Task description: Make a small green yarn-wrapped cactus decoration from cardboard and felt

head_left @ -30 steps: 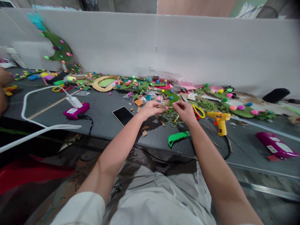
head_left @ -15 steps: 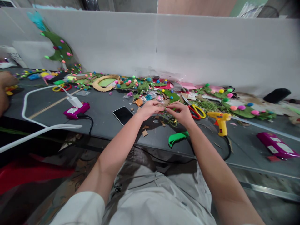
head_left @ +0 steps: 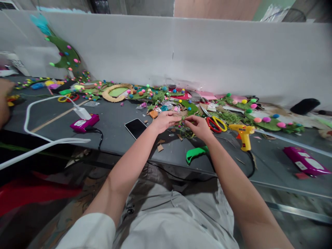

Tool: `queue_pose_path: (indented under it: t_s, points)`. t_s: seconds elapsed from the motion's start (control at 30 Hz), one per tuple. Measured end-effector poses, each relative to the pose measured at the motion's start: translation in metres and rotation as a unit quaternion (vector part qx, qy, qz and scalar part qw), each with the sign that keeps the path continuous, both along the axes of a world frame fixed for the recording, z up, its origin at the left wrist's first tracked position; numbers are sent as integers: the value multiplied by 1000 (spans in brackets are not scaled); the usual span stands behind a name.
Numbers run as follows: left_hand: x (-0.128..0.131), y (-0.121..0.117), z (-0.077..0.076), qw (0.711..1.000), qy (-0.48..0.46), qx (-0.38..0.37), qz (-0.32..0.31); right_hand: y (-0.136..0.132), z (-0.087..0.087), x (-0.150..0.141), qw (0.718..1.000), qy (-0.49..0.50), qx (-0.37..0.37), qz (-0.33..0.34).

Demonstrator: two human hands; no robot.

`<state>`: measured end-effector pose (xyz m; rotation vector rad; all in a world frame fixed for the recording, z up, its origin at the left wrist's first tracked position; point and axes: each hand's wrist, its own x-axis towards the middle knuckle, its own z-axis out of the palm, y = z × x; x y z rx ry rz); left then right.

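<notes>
My left hand (head_left: 165, 121) and my right hand (head_left: 199, 126) meet over the middle of the table, fingertips nearly touching. Between them is a small greenish piece (head_left: 183, 119), mostly covered by the fingers; its kind is too small to tell. My left fingers are pressed together on one side of it, while my right thumb and forefinger pinch at the other. Loops of green yarn (head_left: 188, 133) lie just below the fingertips. Scissors with red and yellow handles (head_left: 217, 124) lie right of my right hand. A phone (head_left: 136, 128) rests left of my left wrist.
A yellow glue gun (head_left: 243, 135) stands at the right, its cord over the front edge. A green-handled tool (head_left: 196, 154) lies under my right forearm. Purple power strips (head_left: 85, 123) sit on both sides. Pom-pom-covered felt pieces (head_left: 155, 93) line the back; another person's hand (head_left: 4, 100) is far left.
My right fingers have shifted slightly at the small piece, and more green shows between the hands. The view has tilted very slightly; the other things stay put.
</notes>
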<state>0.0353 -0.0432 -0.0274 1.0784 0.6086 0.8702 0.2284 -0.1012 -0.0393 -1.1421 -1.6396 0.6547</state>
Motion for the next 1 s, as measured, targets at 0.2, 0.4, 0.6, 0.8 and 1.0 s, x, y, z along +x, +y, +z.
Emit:
queue_pose_path:
  t_s: [0.2, 0.4, 0.6, 0.8, 1.0]
  points:
    - [0, 1, 0, 1000, -10, 0, 11, -2, -2, -6, 999, -38, 14, -6]
    - [2, 0, 0, 1000, -9, 12, 27, -3, -4, -12, 993, -97, 58, -32]
    - [3, 2, -4, 996, 22, 73, 34, -4, -2, -13, 987, -137, 77, -34]
    - [8, -1, -4, 981, 76, 153, 96, -7, -1, -15, 990, -128, 41, -33]
    - [8, -2, -2, 950, 167, 236, 120, -6, 0, -10, 987, -133, 73, -49]
